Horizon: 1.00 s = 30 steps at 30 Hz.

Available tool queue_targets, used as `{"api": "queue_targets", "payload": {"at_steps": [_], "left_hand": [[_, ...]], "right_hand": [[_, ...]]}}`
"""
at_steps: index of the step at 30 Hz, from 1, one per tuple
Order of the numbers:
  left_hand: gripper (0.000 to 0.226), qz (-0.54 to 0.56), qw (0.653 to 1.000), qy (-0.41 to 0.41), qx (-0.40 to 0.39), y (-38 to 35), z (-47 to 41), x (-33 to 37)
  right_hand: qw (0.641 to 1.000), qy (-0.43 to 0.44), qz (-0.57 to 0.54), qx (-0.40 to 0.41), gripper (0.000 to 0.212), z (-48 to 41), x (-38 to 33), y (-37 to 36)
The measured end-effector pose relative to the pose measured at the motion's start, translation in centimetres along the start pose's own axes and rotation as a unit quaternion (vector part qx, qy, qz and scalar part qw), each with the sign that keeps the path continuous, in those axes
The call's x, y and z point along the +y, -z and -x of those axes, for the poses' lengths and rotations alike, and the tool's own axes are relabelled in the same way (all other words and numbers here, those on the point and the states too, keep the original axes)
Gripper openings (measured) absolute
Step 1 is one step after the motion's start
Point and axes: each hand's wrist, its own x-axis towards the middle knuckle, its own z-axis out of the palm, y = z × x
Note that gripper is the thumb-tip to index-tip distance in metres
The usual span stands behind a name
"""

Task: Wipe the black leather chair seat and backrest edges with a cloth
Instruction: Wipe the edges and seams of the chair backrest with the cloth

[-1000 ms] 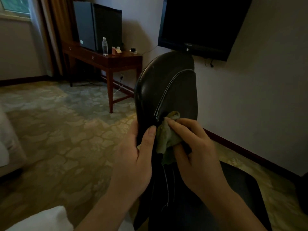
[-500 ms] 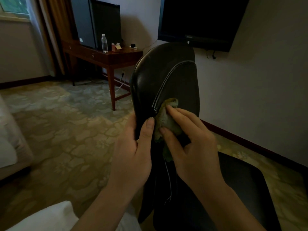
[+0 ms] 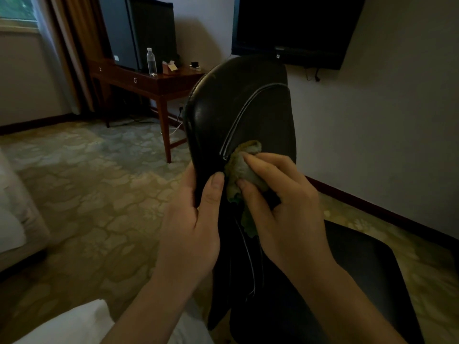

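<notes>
The black leather chair backrest (image 3: 238,105) rises in the middle of the view, with pale piping along its inner seam. Its seat (image 3: 360,281) spreads out at the lower right. My left hand (image 3: 193,234) grips the backrest's left edge, thumb on the front face and fingers behind. My right hand (image 3: 285,209) holds a crumpled greenish cloth (image 3: 244,170) and presses it against the piping seam, just right of my left thumb. Part of the cloth hangs down below my fingers.
A wooden desk (image 3: 154,83) stands behind the chair with a water bottle (image 3: 151,62), small boxes and a dark cabinet (image 3: 139,31). A wall-mounted TV (image 3: 295,28) hangs right above the backrest. Patterned carpet (image 3: 87,182) lies to the left, a pale bed edge (image 3: 15,219) at far left.
My right hand has slid the cloth up along the piping seam of the backrest. My left hand keeps its grip on the left edge. The view has shifted slightly.
</notes>
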Motion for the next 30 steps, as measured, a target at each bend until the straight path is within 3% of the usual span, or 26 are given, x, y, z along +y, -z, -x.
{"api": "queue_targets", "payload": {"at_steps": [7,19,30], "left_hand": [[0.021,-0.014,1.0,-0.017,0.006,0.2,0.1,0.2],[0.021,-0.036,0.999,-0.01,-0.025,0.9,0.6,-0.3],[0.038,-0.032,0.999,-0.009,-0.034,0.7,1.1,-1.9]], "right_hand": [[0.999,0.025,0.014,-0.041,0.036,2.1,2.2,0.3],[0.999,0.018,0.018,-0.023,0.035,1.1,1.1,0.1],[1.0,0.021,0.012,0.014,0.033,0.8,0.5,-0.2]]}}
